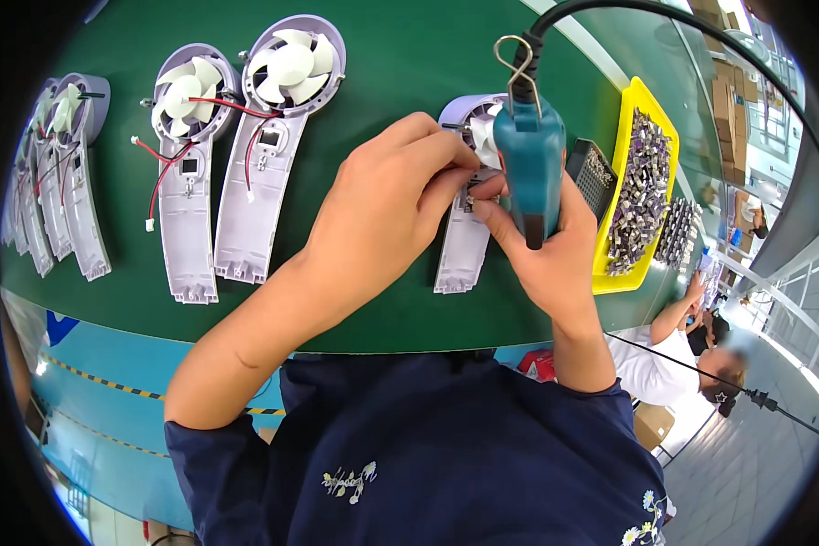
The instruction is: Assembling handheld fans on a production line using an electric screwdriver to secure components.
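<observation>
A pale lilac handheld-fan housing with a white fan wheel lies on the green table in front of me, partly covered by my hands. My left hand is closed, its thumb and fingertips pinched together over the housing just below the wheel; what they hold is hidden. A teal electric screwdriver with a black cord and wire hanging loop sits in my right hand, which is closed around it. My right thumb and index fingertip meet beside the housing's small inner parts. The screwdriver's tip is out of sight.
Two more fan housings with red and black wires lie left, and several others stack at the far left. A yellow tray of small parts and a dark screw box stand right. The black cord arches overhead. Another person sits at right.
</observation>
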### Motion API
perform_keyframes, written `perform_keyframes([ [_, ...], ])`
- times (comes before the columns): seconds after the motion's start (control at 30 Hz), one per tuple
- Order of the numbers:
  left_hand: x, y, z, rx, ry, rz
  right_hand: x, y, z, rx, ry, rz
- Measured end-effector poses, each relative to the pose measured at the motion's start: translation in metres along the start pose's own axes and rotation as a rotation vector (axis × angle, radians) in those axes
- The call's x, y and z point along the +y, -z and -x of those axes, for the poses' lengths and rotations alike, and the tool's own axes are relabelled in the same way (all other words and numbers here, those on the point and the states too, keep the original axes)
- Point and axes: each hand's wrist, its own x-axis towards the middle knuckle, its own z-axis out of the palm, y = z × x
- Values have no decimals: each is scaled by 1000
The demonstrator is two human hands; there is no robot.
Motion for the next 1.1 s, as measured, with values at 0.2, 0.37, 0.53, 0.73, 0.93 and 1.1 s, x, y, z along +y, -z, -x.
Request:
perform_keyframes([
  [0.2, 6, 6, -1, -79, 92, -43, -11, 2, -1, -64, -139, -40],
  [0.37, 8, 5, -2, -78, 91, -38, -14, -2, 1, -28, -164, -105],
  [0.53, 8, 5, -1, -74, 98, -42, -18, -2, 0, -20, -235, -173],
  [0.73, 5, 4, -2, -61, 62, -46, -18, 1, -2, -12, -170, -171],
  [0.93, 6, 5, -2, -55, 74, -27, -18, -2, -2, -33, -219, -184],
  [1.1, 6, 5, -1, -61, 55, -25, -11, -3, -1, -32, -176, -120],
])
